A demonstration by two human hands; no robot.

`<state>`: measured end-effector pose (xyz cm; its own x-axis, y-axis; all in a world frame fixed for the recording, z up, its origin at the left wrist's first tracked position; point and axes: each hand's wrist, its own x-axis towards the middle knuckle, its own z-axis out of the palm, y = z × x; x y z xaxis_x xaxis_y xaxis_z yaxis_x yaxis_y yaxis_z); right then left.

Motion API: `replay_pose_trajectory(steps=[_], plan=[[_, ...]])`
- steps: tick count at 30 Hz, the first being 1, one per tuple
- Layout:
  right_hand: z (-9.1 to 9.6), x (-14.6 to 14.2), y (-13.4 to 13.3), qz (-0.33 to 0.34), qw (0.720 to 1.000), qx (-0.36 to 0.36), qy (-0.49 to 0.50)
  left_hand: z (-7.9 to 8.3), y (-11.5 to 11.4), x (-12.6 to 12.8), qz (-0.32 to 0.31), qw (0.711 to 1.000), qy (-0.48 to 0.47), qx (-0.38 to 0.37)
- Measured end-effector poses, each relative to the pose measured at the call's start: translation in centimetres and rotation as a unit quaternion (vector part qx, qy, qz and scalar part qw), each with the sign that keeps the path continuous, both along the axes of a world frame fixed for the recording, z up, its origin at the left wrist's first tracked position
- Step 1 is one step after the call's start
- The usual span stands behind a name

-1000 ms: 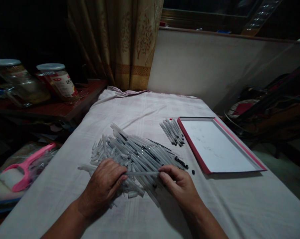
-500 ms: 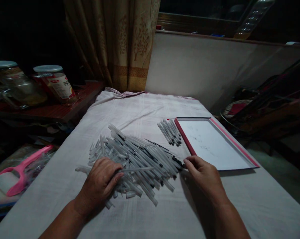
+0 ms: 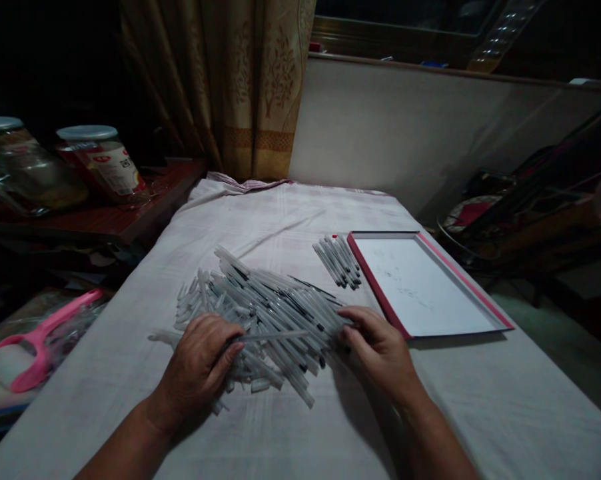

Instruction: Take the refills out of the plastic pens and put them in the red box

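Note:
My left hand [image 3: 200, 357] is closed at the near left of the pile, with a clear pen barrel [image 3: 275, 335] pinched between thumb and forefinger and pointing right. Under and beyond it lies a heap of translucent pen barrels [image 3: 293, 300], some with dark refills or black tips inside. Short clear pen caps [image 3: 193, 303] gather at the heap's left side. My right hand [image 3: 380, 347] reaches in at the heap's right end, its fingers curled together against the barrel ends; what they grip is hidden. Behind that hand, a small group of pens [image 3: 336, 261] lies side by side.
A shallow red-edged box lid [image 3: 379, 283] with a white inside lies right of the pens. The white cloth [image 3: 275, 440] covers the table. At left stand jars [image 3: 100, 163] on a wooden cabinet, and a pink-handled object [image 3: 43, 340] sits lower down.
My right hand has moved left, from black parts at the pile's edge onto the barrel ends. My left hand stays nearly still with its barrel. The view has shifted slightly.

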<state>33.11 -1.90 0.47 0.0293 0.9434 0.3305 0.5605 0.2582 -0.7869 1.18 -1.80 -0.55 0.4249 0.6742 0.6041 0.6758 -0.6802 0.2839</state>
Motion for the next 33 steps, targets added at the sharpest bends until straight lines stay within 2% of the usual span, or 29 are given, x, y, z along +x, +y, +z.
replay_pose_trajectory(steps=[2,4,9,12,16,17,19,22,26,29,33], plan=[[0.1,-1.9,-0.5,0.071,0.996,-0.012,0.051,0.2,-0.1,0.2,-0.004,1.000,0.002,0.001],[0.2,-3.4,-1.0,0.109,0.992,-0.019,0.067,0.3,-0.2,0.5,-0.008,1.000,0.002,0.007],[0.3,-4.1,-1.2,0.103,0.992,-0.021,0.067,0.4,-0.4,0.8,-0.015,1.000,0.011,0.002],[0.2,-2.8,-0.6,0.034,0.995,-0.043,0.080,0.4,0.1,-0.4,0.011,1.000,0.023,0.013],[-0.4,-0.7,0.3,-0.106,0.987,-0.049,0.108,0.2,1.5,-3.3,0.135,0.988,0.042,0.057],[-0.6,-0.5,0.4,-0.125,0.986,-0.045,0.105,0.2,1.8,-3.8,0.176,0.982,0.038,0.059],[-0.9,-0.5,0.5,-0.129,0.988,-0.030,0.076,-0.1,2.2,-4.3,0.202,0.977,0.037,0.062],[-1.2,-1.0,0.2,-0.078,0.997,0.000,-0.014,-0.3,2.0,-3.7,0.167,0.983,0.036,0.066],[-0.9,-1.3,-0.1,-0.028,0.993,0.021,-0.110,-0.1,1.0,-1.4,0.101,0.993,0.014,0.059],[-0.3,-1.6,-0.4,-0.029,0.993,0.035,-0.113,0.2,0.1,0.3,0.056,0.997,0.005,0.048],[0.5,-3.0,-1.0,0.042,0.998,0.012,-0.056,0.4,-0.9,2.2,-0.006,0.999,0.006,0.038]])
